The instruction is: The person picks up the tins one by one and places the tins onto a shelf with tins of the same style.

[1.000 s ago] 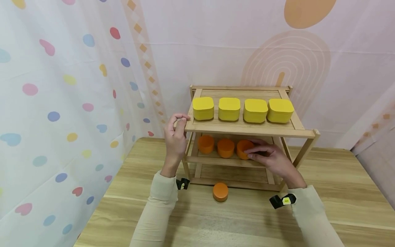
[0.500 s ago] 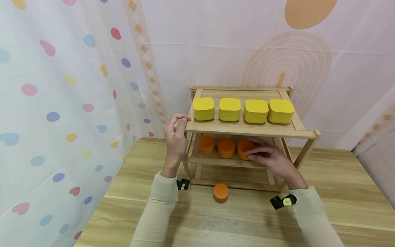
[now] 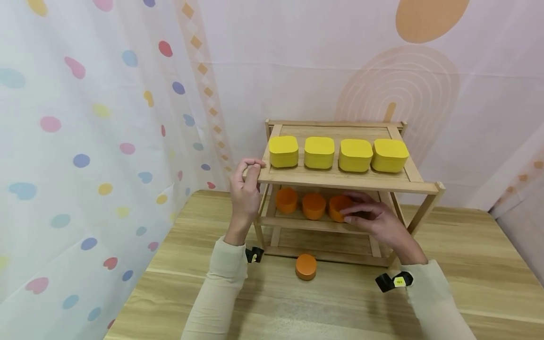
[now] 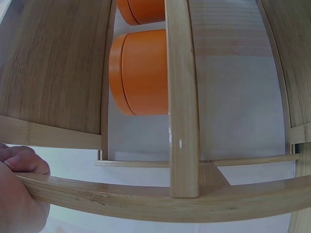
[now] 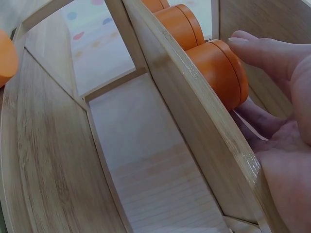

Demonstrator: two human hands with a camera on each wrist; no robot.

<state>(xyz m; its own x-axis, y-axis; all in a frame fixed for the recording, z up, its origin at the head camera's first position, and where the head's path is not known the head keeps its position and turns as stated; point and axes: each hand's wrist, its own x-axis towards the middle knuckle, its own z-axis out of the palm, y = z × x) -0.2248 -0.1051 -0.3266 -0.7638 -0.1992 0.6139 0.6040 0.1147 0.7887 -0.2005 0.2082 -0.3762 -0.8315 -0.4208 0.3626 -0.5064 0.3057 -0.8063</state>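
My left hand (image 3: 246, 196) grips the front left corner of the wooden rack (image 3: 323, 177), thumb on top and fingers curled at the edge; part of this hand (image 4: 22, 189) shows in the left wrist view. On the middle tier, my right hand (image 3: 378, 219) holds the rightmost round orange tin (image 3: 337, 210) between thumb and fingers. The right wrist view shows the thumb at that tin's (image 5: 218, 73) lid rim and other fingers on the far side, partly hidden. Left of it stand a second orange tin (image 3: 313, 207) and a third orange tin (image 3: 286, 200).
Several yellow rounded-square boxes (image 3: 319, 152) stand in a row on the top tier. Another round orange tin (image 3: 306, 267) rests on the wooden table (image 3: 340, 311) before the rack. Behind hangs a patterned curtain (image 3: 276, 85). The rack's upright (image 3: 425, 210) rises beside the right wrist.
The head view has shifted a little, so everything appears slightly farther right and lower. Both hands and the tins keep their places on the rack.
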